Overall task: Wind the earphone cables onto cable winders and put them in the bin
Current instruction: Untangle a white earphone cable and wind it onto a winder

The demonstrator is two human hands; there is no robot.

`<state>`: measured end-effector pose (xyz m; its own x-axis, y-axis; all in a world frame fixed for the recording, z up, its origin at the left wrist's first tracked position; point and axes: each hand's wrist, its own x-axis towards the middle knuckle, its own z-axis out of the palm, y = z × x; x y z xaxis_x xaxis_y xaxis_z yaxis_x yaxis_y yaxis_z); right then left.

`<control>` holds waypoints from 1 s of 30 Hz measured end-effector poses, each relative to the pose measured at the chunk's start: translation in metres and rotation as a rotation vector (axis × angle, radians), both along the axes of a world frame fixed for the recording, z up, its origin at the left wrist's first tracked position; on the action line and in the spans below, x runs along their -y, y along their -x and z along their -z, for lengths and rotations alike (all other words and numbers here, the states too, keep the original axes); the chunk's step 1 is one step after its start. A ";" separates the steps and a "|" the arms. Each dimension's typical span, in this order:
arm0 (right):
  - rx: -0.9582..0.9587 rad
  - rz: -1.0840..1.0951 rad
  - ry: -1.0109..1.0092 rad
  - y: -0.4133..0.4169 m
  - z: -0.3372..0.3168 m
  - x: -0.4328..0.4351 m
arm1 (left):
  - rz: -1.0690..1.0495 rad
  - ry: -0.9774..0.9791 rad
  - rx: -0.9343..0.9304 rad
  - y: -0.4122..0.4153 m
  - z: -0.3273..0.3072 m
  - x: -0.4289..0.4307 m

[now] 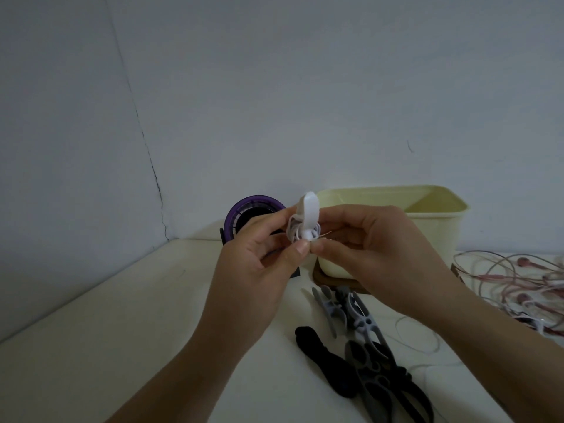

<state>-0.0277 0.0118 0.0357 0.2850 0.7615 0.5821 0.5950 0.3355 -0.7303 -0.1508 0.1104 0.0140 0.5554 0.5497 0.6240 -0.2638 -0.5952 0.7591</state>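
- Black and grey spare cable winders lie in a loose heap on the pale worktop. They are closest to the viewer, just under the right forearm, probably so the next one is within easy reach.
- White loose cable curls on the worktop just beside that heap; where it ends cannot be told.
- Raised above the worktop, 2 bare hands meet in the middle of the view. The left grip pinches the lower end of a white cable winder with thumb and curled fingers, holding it upright so the coil cannot slip.
- The right grip is closed as well, thumb and forefinger pinching at the bottom of the winder, where a white earphone cable is wrapped round its waist. It looks as if the cable's last bit is being tucked in; the detail is too small to be sure.
- By my reading, this set is almost wound and its drop into the bin is not yet done.
- Far to the right, a tangle of pink earphones lies on the worktop, well apart from the hands.
- Behind the hands stands the cream bin, open-topped, on a dark wooden base, near enough for a short reach.
- Left of the bin, a small purple fan stands near the grey wall.
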 end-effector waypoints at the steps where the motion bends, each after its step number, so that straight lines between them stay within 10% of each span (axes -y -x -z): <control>1: 0.005 0.004 -0.004 0.001 0.000 0.000 | 0.016 0.017 -0.002 0.000 0.000 -0.002; 30: -0.350 -0.099 0.009 -0.005 -0.008 0.002 | 0.249 0.444 0.050 0.002 -0.018 0.000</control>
<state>-0.0232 0.0102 0.0433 0.3906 0.7999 0.4556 0.2737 0.3717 -0.8871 -0.1533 0.1106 0.0324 0.6783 0.6229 0.3897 -0.3993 -0.1327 0.9072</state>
